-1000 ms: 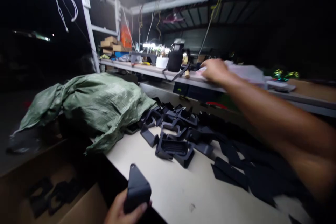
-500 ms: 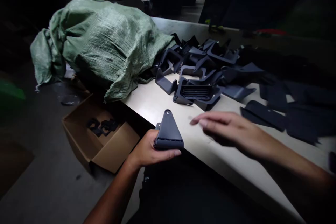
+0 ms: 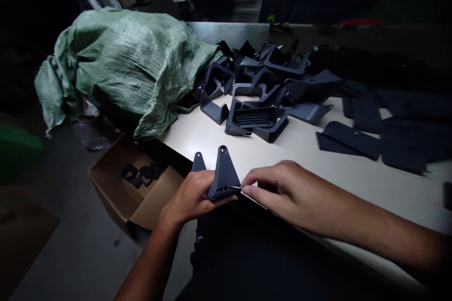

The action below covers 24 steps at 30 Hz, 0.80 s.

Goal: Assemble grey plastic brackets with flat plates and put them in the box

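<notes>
Head view: a black bracket [image 3: 223, 175] is gripped, tips up, in the fingers of the left hand [image 3: 192, 193], just off the edge of the tabletop [image 3: 300, 150]. The right hand [image 3: 282, 188] pinches a thin shiny piece [image 3: 236, 187] at the bracket's slotted side; pushing too hard could make the piece slip and jab the left thumb. The left hand comes up from below; the right reaches in sideways.

One left hand [image 3: 192, 197], one right hand [image 3: 284, 190], that's two! One dark bracket [image 3: 225, 174], one thin shiny sliver [image 3: 236, 187], one green sack [image 3: 130, 59], one cardboard box [image 3: 160, 195] with at least two black parts [image 3: 147, 175], one pale table [image 3: 300, 148], and heaped frames [image 3: 213, 113], over half a dozen, overlapping beyond exact count!
</notes>
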### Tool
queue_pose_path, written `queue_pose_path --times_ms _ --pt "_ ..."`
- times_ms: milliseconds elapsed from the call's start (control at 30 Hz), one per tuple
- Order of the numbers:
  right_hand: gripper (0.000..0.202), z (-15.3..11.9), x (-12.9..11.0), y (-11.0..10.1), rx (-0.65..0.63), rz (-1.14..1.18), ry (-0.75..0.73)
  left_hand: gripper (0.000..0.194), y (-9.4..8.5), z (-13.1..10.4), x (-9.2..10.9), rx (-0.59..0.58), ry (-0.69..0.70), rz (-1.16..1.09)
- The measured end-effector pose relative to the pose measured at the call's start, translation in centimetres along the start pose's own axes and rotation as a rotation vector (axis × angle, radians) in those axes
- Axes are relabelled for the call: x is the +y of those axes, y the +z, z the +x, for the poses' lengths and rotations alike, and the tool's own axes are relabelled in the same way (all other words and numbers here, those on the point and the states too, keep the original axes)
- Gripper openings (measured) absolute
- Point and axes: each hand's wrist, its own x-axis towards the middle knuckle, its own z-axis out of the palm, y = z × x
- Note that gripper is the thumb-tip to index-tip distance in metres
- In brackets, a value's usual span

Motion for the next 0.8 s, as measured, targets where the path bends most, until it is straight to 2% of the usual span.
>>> queue_pose_path --times_ms 67,167,300,433,567,667,733,800 --pt "0.026 0.3 0.0 0.0 -0.027 0.013 0.025 0.014 -0.2 0.1 0.3 -0.018 -0.005 0.017" --pt "0.026 0.4 -0.1 0.3 0.027 0.019 0.016 0.014 -0.3 0.1 0.4 0.013 -0.011 0.044" --pt "0.025 -0.2 -0.3 1.5 0.151 0.031 -0.020 0.019 0.4 -0.1 0.1 0.134 -0.022 0.030" --pt "0.022 -1.0 -0.1 3.4 0.306 0.076 -0.054 0.020 1.7 -0.2 0.2 0.278 -0.058 -0.082" --pt "0.009 -1.3 0.7 5.9 0.511 0.105 -0.112 0.018 2.2 0.0 0.6 0.329 -0.047 -0.214" --pt "0.008 -1.3 1.1 6.8 0.611 0.141 -0.104 0.015 1.7 0.6 0.5 0.330 0.010 -0.229" --pt "0.014 -1.3 0.9 6.2 0.546 0.233 -0.040 0.014 0.8 1.0 0.1 0.295 0.075 -0.185" --pt "0.023 -1.3 0.5 4.4 0.368 0.373 0.070 0.015 -0.3 1.3 -0.7 0.261 0.087 -0.154"
